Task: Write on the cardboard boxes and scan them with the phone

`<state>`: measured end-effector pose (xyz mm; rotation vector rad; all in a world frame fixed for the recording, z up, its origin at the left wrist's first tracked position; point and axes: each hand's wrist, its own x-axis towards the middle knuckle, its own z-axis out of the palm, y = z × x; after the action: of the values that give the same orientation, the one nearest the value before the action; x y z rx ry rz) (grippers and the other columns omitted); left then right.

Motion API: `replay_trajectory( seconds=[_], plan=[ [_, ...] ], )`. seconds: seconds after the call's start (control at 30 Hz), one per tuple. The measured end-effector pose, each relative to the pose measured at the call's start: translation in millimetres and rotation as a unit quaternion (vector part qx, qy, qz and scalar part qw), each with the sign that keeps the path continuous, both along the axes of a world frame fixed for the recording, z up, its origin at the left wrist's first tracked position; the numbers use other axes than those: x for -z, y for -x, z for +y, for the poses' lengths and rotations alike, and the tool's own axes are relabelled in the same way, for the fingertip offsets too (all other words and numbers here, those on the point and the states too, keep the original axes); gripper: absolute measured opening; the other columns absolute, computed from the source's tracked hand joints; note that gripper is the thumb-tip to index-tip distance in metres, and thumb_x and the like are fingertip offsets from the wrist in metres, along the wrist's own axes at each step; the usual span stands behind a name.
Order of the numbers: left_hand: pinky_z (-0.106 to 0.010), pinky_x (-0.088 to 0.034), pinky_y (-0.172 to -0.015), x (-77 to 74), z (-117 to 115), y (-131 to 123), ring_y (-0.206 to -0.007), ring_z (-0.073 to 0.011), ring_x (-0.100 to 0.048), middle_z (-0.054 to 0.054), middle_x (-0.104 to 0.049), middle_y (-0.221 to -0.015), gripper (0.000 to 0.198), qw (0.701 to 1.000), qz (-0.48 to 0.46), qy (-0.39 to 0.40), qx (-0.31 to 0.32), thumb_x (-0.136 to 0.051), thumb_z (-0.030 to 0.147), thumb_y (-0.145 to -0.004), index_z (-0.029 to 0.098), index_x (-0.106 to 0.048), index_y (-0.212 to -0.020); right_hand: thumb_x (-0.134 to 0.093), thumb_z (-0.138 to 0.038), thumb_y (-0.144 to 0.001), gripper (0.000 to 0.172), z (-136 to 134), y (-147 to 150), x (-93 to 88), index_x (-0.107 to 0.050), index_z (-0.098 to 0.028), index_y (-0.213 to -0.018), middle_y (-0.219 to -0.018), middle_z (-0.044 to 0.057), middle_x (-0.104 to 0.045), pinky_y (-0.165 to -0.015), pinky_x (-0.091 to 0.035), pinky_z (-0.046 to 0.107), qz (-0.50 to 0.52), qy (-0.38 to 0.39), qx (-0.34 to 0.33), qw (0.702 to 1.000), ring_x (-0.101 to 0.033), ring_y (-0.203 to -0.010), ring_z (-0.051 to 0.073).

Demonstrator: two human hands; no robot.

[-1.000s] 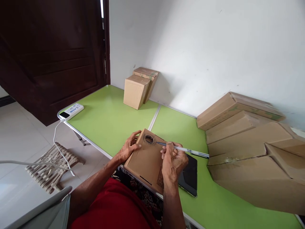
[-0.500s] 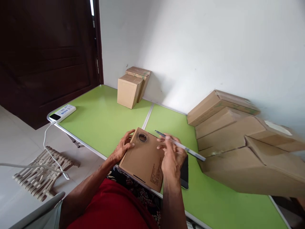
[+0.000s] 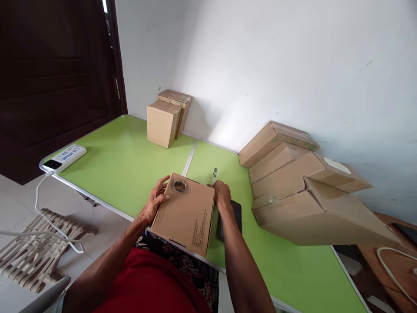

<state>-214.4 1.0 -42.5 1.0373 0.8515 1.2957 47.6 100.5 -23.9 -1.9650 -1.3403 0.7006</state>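
A flat cardboard box (image 3: 187, 213) lies at the near edge of the green table (image 3: 130, 161), with a dark scribbled circle (image 3: 180, 186) at its far left corner. My left hand (image 3: 154, 201) grips the box's left edge, fingers curled on top. My right hand (image 3: 222, 194) rests at the box's far right corner, closed around a pen (image 3: 214, 174) whose tip points away toward the wall. A black phone (image 3: 232, 217) lies on the table just under my right wrist.
A leaning pile of several flat cardboard boxes (image 3: 302, 191) fills the right side. Two small boxes (image 3: 166, 117) stand against the wall at the back. A white power bank (image 3: 65, 157) with a cable lies at the table's left corner. A woven stool (image 3: 29, 243) stands on the floor.
My right hand has lifted the pen off the scribbled circle and moved it to the box's right side, turning it to point away. My head has turned right.
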Motion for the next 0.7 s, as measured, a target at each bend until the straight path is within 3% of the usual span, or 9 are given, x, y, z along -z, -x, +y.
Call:
replay_trajectory(
  seconds=[0.2,0.33,0.43,0.53,0.6,0.7],
  plan=[
    [-0.047,-0.049,-0.103,2.1,0.7,0.7,-0.124,-0.0358,-0.063,-0.011,-0.069,-0.136,0.077,1.0,0.01,-0.004,-0.003,-0.068,0.04,-0.08,0.025,-0.052,-0.154,-0.07,-0.043,-0.103,0.036,-4.9,1.5,2.7,-0.067,-0.019,-0.131,-0.131,0.009,-0.069,-0.092,-0.062,0.045,-0.055,0.014,0.006,0.998,-0.071,-0.109,0.025],
    [-0.047,-0.05,-0.103,2.2,1.1,0.5,-0.124,-0.0361,-0.063,-0.01,-0.07,-0.132,0.079,1.0,0.004,0.008,-0.006,-0.07,0.041,-0.078,0.024,-0.052,-0.154,-0.07,-0.049,-0.102,0.032,-38.9,-7.7,-11.0,-0.071,-0.019,-0.111,-0.111,0.01,-0.073,-0.086,-0.06,0.042,-0.116,0.002,0.033,0.993,-0.071,-0.098,0.025],
    [-0.047,-0.05,-0.102,2.1,1.7,0.6,-0.125,-0.0363,-0.062,-0.011,-0.07,-0.133,0.081,1.0,0.001,0.012,-0.002,-0.071,0.042,-0.078,0.024,-0.051,-0.154,-0.075,-0.062,-0.09,0.05,-87.0,-20.2,-19.4,-0.07,-0.016,-0.109,-0.116,0.026,-0.071,-0.084,-0.056,0.053,-0.166,0.011,0.076,0.983,-0.067,-0.113,0.043],
    [-0.047,-0.05,-0.102,2.6,2.5,0.5,-0.125,-0.0368,-0.062,-0.011,-0.068,-0.138,0.083,1.0,-0.006,0.018,0.003,-0.072,0.042,-0.077,0.024,-0.051,-0.155,-0.082,-0.068,-0.073,0.072,-132.7,-28.8,-20.3,-0.07,-0.009,-0.114,-0.128,0.041,-0.063,-0.087,-0.052,0.068,-0.197,0.07,0.112,0.971,-0.057,-0.126,0.06],
    [-0.047,-0.051,-0.102,2.8,2.4,0.2,-0.125,-0.0368,-0.063,-0.012,-0.068,-0.14,0.083,1.0,-0.01,0.021,0.003,-0.072,0.041,-0.077,0.024,-0.05,-0.154,-0.084,-0.069,-0.068,0.076,-149.1,-31.7,-17.9,-0.071,-0.007,-0.111,-0.124,0.042,-0.065,-0.089,-0.05,0.071,-0.196,0.11,0.117,0.967,-0.06,-0.122,0.061],
    [-0.047,-0.05,-0.102,2.2,1.2,-0.5,-0.125,-0.0363,-0.062,-0.012,-0.068,-0.138,0.082,1.0,-0.013,0.023,0.002,-0.072,0.04,-0.077,0.024,-0.051,-0.154,-0.083,-0.071,-0.063,0.082,-150.9,-36.0,-14.3,-0.071,-0.007,-0.112,-0.121,0.041,-0.068,-0.088,-0.054,0.066,-0.17,0.139,0.121,0.968,-0.067,-0.117,0.057]
  ],
)
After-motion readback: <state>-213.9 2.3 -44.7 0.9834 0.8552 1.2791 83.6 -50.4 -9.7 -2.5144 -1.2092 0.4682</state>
